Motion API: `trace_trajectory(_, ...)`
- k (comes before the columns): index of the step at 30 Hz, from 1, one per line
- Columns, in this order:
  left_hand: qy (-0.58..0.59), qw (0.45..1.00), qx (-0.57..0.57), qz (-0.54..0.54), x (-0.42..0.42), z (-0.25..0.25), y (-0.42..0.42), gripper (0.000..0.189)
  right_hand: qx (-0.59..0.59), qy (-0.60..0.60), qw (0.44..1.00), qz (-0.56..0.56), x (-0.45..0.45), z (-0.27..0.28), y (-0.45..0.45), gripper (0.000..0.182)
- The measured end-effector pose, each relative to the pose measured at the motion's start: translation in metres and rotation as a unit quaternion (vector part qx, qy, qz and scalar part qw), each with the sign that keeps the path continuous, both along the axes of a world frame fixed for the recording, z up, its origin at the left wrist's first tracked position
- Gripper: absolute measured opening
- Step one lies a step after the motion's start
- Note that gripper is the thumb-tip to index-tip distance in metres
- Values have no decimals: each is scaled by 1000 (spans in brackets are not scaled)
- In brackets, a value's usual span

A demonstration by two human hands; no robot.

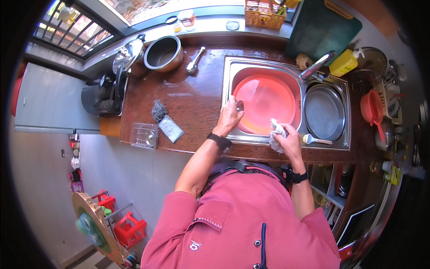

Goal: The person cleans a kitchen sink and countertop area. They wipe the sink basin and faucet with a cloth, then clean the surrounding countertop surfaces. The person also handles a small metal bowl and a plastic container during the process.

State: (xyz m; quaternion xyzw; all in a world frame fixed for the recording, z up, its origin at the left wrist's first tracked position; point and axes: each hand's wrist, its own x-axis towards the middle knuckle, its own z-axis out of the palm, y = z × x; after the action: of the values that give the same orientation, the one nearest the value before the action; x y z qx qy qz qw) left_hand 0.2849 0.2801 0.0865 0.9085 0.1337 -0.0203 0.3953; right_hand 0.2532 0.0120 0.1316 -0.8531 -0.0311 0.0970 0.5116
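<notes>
My left hand (229,116) is over the left rim of the sink, its fingers around a small rounded metal utensil (239,106), mostly hidden, so its exact kind is unclear. In my right hand (289,139) is a crumpled whitish cloth (276,143), held above the sink's front edge. Between and beyond both hands, a round pink basin (265,101) sits in the larger bowl of the stainless steel sink (227,79); it appears to contain water. A white-handled brush (317,140) lies at the front of the smaller bowl, beside a round metal pan (325,112).
Left on the counter are steel wool (159,111), a silvery scouring pad (170,128) and a clear plastic tray (144,135). Behind them stand a pot (164,55) and a metal utensil (196,60). The faucet (317,65) overhangs the sink; a yellow pump bottle (345,63) is beside it.
</notes>
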Motion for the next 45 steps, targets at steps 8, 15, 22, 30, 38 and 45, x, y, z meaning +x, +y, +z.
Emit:
trace_trajectory(8,67,756,-642,108,-8,-6,-22,54,76,-77,994,-22,3,25,20,30)
trace_trajectory(15,63,552,-831,-25,-15,38,-54,61,-102,-318,935,121,2,31,86,49)
trace_trajectory(22,-13,587,-808,55,-22,45,-60,46,-52,-297,952,51,20,11,94,32)
trace_trajectory(30,-62,602,-789,101,-19,26,-47,40,13,-54,997,55,8,25,96,30)
trace_trajectory(38,-59,591,-800,91,-12,54,-38,40,-70,-328,932,138,6,34,102,33)
trace_trajectory(45,-58,592,-799,92,-15,54,-21,46,-24,-213,977,20,36,28,64,28)
